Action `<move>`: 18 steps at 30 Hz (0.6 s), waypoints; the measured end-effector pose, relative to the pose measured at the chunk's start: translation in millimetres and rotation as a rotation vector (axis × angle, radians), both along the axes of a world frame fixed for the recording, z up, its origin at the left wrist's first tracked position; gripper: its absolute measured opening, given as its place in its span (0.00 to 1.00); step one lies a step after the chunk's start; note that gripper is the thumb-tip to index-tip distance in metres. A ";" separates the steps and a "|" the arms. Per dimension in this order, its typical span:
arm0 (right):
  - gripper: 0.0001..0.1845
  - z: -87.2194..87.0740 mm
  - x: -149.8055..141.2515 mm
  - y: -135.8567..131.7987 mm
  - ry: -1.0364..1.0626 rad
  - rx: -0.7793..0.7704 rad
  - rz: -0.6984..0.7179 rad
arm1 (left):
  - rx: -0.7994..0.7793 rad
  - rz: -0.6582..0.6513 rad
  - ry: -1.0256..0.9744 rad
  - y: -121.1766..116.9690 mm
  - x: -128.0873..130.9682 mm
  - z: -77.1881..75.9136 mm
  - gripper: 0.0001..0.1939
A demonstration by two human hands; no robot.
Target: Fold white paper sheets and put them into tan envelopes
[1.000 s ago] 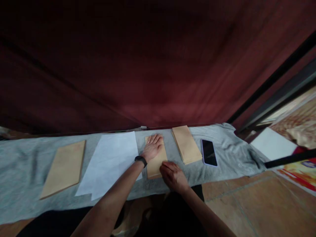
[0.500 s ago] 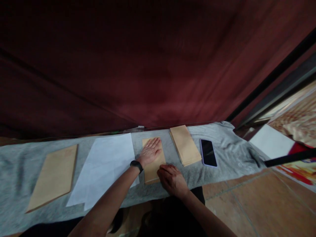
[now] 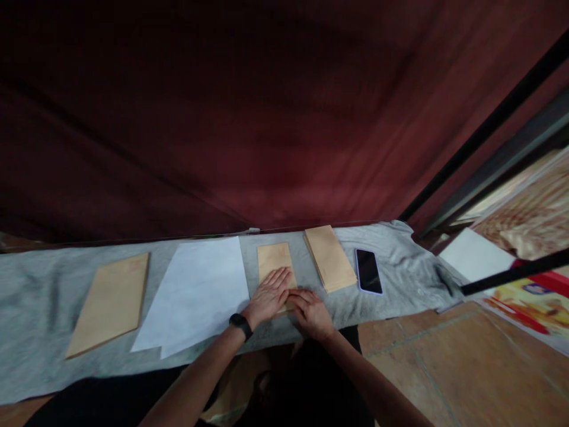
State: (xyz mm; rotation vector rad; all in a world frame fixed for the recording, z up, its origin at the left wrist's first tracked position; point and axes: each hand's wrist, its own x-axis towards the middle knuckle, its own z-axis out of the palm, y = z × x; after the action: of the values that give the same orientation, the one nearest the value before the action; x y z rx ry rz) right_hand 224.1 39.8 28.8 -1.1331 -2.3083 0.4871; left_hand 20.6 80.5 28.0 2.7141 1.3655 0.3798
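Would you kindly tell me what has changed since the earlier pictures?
The left hand has slid along the middle brown envelope toward the person, uncovering its far end, and now lies right beside the right hand. The white sheets, left brown pile, right brown pile and phone lie as before.

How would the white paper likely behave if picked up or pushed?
The white paper would likely sag when lifted by one edge: it looks broad and thin. Its near edge is stepped, suggesting loose layers that might slide apart. Lying flat, it seems unlikely to roll.
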 end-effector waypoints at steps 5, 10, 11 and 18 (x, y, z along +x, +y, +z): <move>0.19 -4.4 2.5 6.8 0.067 0.001 -0.040 | 0.014 -0.024 -0.017 -43.2 -6.0 -2.5 0.28; 0.24 0.5 -14.5 37.2 -0.088 0.087 -0.034 | 0.060 -0.009 -0.015 -68.2 -8.4 -0.8 0.31; 0.24 0.5 -21.1 45.7 -0.140 0.099 -0.024 | 0.064 -0.001 -0.007 -69.6 -7.9 -0.1 0.31; 0.28 -11.3 -56.6 97.4 -0.324 0.112 -0.188 | 0.072 -0.008 0.016 -68.8 -7.0 3.6 0.32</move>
State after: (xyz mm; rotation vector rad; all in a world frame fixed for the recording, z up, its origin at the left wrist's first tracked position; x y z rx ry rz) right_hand 167.4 137.2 17.5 -1.4423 -2.4275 0.1072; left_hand 13.6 11.6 31.7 2.7851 1.3706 0.4151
